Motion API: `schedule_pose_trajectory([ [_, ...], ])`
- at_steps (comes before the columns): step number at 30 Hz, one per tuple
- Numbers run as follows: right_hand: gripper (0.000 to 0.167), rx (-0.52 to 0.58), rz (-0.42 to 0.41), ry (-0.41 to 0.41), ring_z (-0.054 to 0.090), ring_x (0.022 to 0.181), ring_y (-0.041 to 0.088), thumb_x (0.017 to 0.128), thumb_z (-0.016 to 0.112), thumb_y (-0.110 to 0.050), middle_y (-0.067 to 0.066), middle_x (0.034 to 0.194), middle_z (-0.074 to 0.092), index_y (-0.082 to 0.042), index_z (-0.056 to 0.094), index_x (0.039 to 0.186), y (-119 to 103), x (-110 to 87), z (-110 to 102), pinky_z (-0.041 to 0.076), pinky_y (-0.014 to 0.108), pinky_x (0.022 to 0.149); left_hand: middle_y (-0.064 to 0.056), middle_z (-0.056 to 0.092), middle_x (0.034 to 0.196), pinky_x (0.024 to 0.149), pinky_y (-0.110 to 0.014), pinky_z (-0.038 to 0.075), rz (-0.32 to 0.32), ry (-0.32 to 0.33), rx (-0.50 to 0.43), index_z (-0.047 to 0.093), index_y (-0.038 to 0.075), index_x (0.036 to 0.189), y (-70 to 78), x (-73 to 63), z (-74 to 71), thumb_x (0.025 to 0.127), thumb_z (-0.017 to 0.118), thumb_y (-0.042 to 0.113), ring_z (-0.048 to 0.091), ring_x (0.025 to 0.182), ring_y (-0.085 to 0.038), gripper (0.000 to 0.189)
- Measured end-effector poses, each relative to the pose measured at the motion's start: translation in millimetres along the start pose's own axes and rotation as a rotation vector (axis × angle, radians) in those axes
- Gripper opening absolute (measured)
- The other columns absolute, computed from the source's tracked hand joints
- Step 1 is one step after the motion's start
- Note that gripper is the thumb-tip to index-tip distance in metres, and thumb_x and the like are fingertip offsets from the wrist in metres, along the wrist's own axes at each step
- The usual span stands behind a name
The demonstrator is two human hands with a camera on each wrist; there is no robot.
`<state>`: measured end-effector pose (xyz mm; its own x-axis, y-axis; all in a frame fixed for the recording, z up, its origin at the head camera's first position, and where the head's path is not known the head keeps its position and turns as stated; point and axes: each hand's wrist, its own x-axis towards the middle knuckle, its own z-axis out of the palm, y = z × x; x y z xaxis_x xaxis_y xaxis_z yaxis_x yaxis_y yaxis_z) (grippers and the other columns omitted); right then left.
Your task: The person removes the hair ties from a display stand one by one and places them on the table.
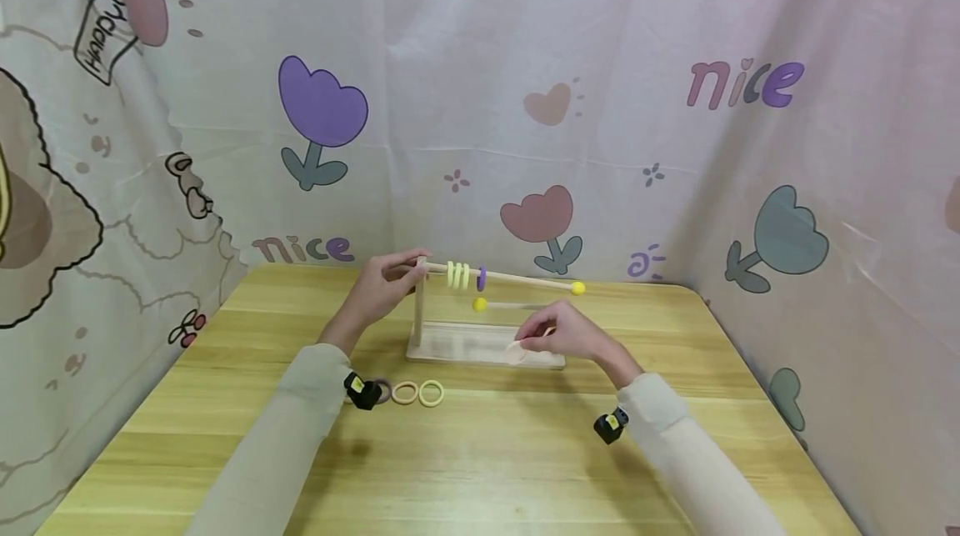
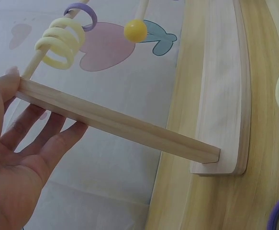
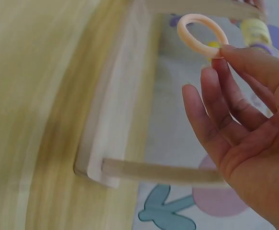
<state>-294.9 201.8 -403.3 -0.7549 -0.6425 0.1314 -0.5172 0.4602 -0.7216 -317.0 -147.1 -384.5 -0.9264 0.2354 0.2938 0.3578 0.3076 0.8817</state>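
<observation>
A pale wooden stand sits flat on the bench. Three light yellow rings and a purple ring hang on its left stick, which has a yellow ball on its end. The right hand pinches a peach ring up in the air. Another purple ring, another peach ring and a yellow ring lie in a row in front.

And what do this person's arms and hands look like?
The left sleeve and right sleeve are long and off-white. Each has a small black camera with yellow on it near its end. The left hand and right hand are gloveless.
</observation>
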Motion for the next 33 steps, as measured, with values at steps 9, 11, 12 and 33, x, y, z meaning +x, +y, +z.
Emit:
schedule_pose_trajectory([
  [9, 0.006, -0.055, -0.064, -0.075, 0.066, 0.077, 0.006, 0.091, 0.076, -0.004, 0.008, 0.089, 0.079, -0.004, 0.081, 0.095, -1.7, 18.3, 21.7, 0.061, 0.021, 0.073, -0.021, 0.068, 0.129, 0.099, -0.043, 0.060, -0.004, 0.009, -0.015, 0.067, 0.010, 0.137, -2.1, 0.3, -0.2, 0.103, 0.065, 0.029, 0.068, 0.120, -0.036, 0.039],
  [11, 0.006, -0.056, -0.074, -0.088, 0.067, 0.077, 0.006, 0.091, 0.076, -0.003, 0.009, 0.090, 0.079, -0.004, 0.081, 0.095, -0.3, 21.6, 25.5, 0.061, 0.021, 0.074, -0.021, 0.068, 0.129, 0.100, -0.044, 0.060, -0.003, 0.009, -0.018, 0.067, 0.010, 0.137, -2.6, 0.6, -0.2, 0.103, 0.065, 0.029, 0.068, 0.120, -0.037, 0.039],
  [12, 0.007, -0.053, -0.074, -0.094, 0.067, 0.077, 0.006, 0.090, 0.076, -0.002, 0.009, 0.090, 0.079, -0.003, 0.081, 0.094, -0.2, 22.9, 27.3, 0.061, 0.021, 0.074, -0.021, 0.068, 0.129, 0.100, -0.044, 0.060, -0.002, 0.010, -0.019, 0.067, 0.010, 0.137, -2.9, 0.8, -0.2, 0.103, 0.065, 0.029, 0.068, 0.120, -0.037, 0.039],
  [33, 0.010, -0.052, -0.105, -0.162, 0.067, 0.076, 0.001, 0.090, 0.075, 0.003, 0.010, 0.091, 0.080, -0.003, 0.082, 0.094, 5.6, 43.3, 56.0, 0.061, 0.020, 0.073, -0.023, 0.067, 0.130, 0.097, -0.035, 0.061, 0.012, -0.006, -0.014, 0.064, 0.006, 0.140, -0.3, 0.9, -0.6, 0.105, 0.063, 0.027, 0.068, 0.121, -0.038, 0.041],
])
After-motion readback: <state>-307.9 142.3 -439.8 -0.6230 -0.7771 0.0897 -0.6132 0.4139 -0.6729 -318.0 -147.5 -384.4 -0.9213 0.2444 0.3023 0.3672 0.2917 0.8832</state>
